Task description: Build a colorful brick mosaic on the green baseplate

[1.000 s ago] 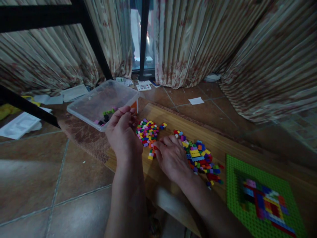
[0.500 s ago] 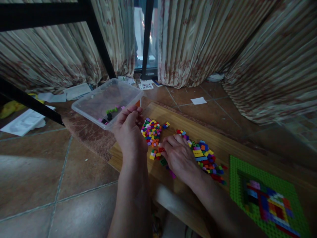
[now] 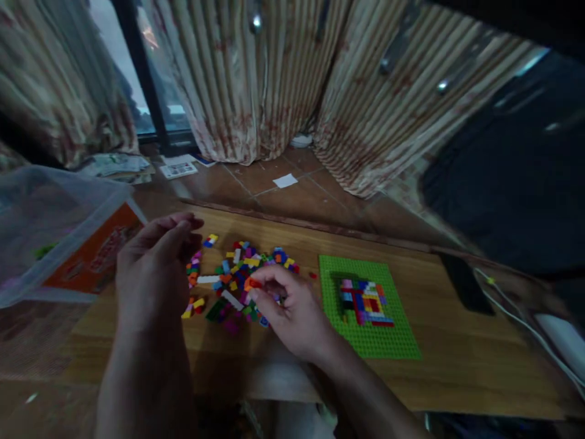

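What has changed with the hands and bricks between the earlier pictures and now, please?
The right hand has lifted off the brick pile and now pinches an orange brick at its fingertips. The left hand stays raised with fingers together. The green baseplate lies unchanged.

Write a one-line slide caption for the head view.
Right hand pinches an orange brick over a pile of small bricks on a wooden board, beside a green baseplate.

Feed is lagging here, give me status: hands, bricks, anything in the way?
Right hand pinching an orange brick over the brick pile. Left hand raised beside pile, fingers curled, contents unclear. Green baseplate unobstructed.
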Demonstrator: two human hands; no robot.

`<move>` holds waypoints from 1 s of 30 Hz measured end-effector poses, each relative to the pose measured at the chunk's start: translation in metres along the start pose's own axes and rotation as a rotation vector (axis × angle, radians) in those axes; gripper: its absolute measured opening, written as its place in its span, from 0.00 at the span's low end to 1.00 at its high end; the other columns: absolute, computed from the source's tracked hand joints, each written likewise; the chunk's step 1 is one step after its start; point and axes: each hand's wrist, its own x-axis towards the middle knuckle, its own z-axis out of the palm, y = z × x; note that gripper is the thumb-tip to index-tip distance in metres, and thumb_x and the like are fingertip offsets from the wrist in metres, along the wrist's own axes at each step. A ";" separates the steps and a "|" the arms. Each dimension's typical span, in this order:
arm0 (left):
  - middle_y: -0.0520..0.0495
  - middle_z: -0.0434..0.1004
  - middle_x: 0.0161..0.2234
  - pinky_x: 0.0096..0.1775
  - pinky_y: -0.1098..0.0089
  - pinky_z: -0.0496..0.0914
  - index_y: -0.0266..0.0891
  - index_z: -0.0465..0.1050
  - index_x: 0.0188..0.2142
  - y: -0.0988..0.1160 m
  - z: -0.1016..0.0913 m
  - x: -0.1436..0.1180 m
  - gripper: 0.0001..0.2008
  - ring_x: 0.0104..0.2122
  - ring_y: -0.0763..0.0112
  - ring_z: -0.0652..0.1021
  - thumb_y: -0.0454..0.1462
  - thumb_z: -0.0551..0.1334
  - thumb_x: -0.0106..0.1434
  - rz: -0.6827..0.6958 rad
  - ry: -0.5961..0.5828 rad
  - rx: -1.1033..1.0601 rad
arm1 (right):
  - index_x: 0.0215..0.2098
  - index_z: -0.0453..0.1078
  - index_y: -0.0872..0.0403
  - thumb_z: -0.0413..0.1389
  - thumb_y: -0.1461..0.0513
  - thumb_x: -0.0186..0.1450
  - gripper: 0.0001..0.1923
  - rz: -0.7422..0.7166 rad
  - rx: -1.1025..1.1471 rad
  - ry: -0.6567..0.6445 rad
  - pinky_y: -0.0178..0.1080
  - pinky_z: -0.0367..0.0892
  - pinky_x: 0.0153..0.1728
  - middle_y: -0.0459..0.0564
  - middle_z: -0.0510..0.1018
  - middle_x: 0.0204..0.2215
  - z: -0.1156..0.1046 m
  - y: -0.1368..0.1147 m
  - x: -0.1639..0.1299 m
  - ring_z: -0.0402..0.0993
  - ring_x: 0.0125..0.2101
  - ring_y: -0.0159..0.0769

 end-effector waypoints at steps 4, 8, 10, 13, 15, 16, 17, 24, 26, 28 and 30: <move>0.50 0.79 0.31 0.28 0.77 0.68 0.42 0.79 0.28 -0.008 0.033 -0.025 0.00 0.27 0.77 0.73 0.35 0.68 0.54 -0.080 -0.168 0.094 | 0.44 0.72 0.49 0.51 0.62 0.68 0.10 0.066 0.030 0.121 0.32 0.66 0.27 0.43 0.74 0.29 -0.025 0.010 -0.011 0.69 0.26 0.28; 0.47 0.80 0.32 0.32 0.75 0.70 0.39 0.80 0.33 -0.028 0.065 -0.055 0.08 0.31 0.73 0.77 0.39 0.70 0.53 -0.128 -0.374 0.137 | 0.46 0.72 0.49 0.48 0.60 0.70 0.12 0.078 0.074 0.201 0.33 0.67 0.30 0.44 0.75 0.32 -0.047 0.012 -0.024 0.70 0.29 0.28; 0.45 0.81 0.33 0.34 0.74 0.70 0.38 0.80 0.34 -0.038 0.079 -0.070 0.10 0.31 0.71 0.77 0.40 0.70 0.53 -0.157 -0.476 0.164 | 0.46 0.72 0.49 0.48 0.59 0.70 0.12 0.091 0.058 0.218 0.33 0.67 0.30 0.44 0.76 0.32 -0.061 0.014 -0.030 0.70 0.29 0.28; 0.45 0.81 0.32 0.35 0.73 0.70 0.37 0.80 0.34 -0.050 0.097 -0.090 0.10 0.31 0.70 0.77 0.40 0.70 0.53 -0.188 -0.575 0.194 | 0.45 0.72 0.50 0.48 0.57 0.70 0.13 0.117 0.031 0.298 0.33 0.66 0.28 0.43 0.75 0.28 -0.092 0.024 -0.039 0.70 0.27 0.28; 0.45 0.80 0.32 0.36 0.72 0.71 0.38 0.80 0.34 -0.058 0.107 -0.101 0.09 0.32 0.69 0.78 0.39 0.70 0.53 -0.184 -0.625 0.207 | 0.44 0.72 0.51 0.49 0.56 0.69 0.12 0.136 0.064 0.396 0.32 0.65 0.26 0.43 0.73 0.25 -0.122 0.034 -0.044 0.69 0.25 0.28; 0.46 0.80 0.31 0.37 0.72 0.71 0.38 0.80 0.33 -0.062 0.111 -0.106 0.09 0.32 0.69 0.78 0.39 0.70 0.53 -0.166 -0.646 0.220 | 0.42 0.72 0.52 0.51 0.56 0.68 0.12 0.141 0.091 0.444 0.32 0.65 0.25 0.42 0.72 0.24 -0.139 0.040 -0.047 0.68 0.23 0.28; 0.46 0.80 0.31 0.37 0.71 0.71 0.39 0.80 0.33 -0.067 0.115 -0.111 0.08 0.33 0.68 0.78 0.39 0.69 0.53 -0.140 -0.666 0.238 | 0.41 0.72 0.53 0.53 0.55 0.67 0.11 0.158 0.125 0.478 0.32 0.64 0.23 0.42 0.72 0.24 -0.156 0.046 -0.050 0.67 0.22 0.27; 0.46 0.80 0.40 0.46 0.65 0.71 0.39 0.76 0.41 -0.099 0.130 -0.132 0.10 0.40 0.64 0.78 0.39 0.61 0.62 0.050 -0.822 0.547 | 0.41 0.73 0.55 0.65 0.53 0.54 0.20 0.388 0.306 0.515 0.35 0.67 0.26 0.42 0.74 0.22 -0.225 0.081 -0.076 0.69 0.22 0.28; 0.46 0.80 0.42 0.48 0.65 0.70 0.39 0.75 0.43 -0.103 0.132 -0.136 0.11 0.42 0.65 0.78 0.39 0.59 0.63 0.084 -0.848 0.621 | 0.40 0.73 0.54 0.66 0.53 0.53 0.20 0.437 0.323 0.449 0.36 0.68 0.28 0.43 0.76 0.24 -0.226 0.084 -0.079 0.70 0.23 0.29; 0.46 0.80 0.42 0.48 0.65 0.70 0.38 0.75 0.44 -0.105 0.133 -0.139 0.11 0.43 0.65 0.78 0.38 0.58 0.64 0.096 -0.863 0.647 | 0.40 0.74 0.53 0.66 0.53 0.52 0.19 0.468 0.325 0.403 0.38 0.69 0.30 0.45 0.78 0.27 -0.225 0.084 -0.080 0.72 0.25 0.31; 0.46 0.80 0.42 0.49 0.65 0.70 0.38 0.75 0.43 -0.107 0.134 -0.139 0.11 0.43 0.65 0.78 0.38 0.58 0.64 0.091 -0.860 0.632 | 0.39 0.74 0.52 0.65 0.53 0.53 0.18 0.477 0.315 0.371 0.38 0.70 0.31 0.46 0.78 0.28 -0.223 0.083 -0.080 0.73 0.27 0.32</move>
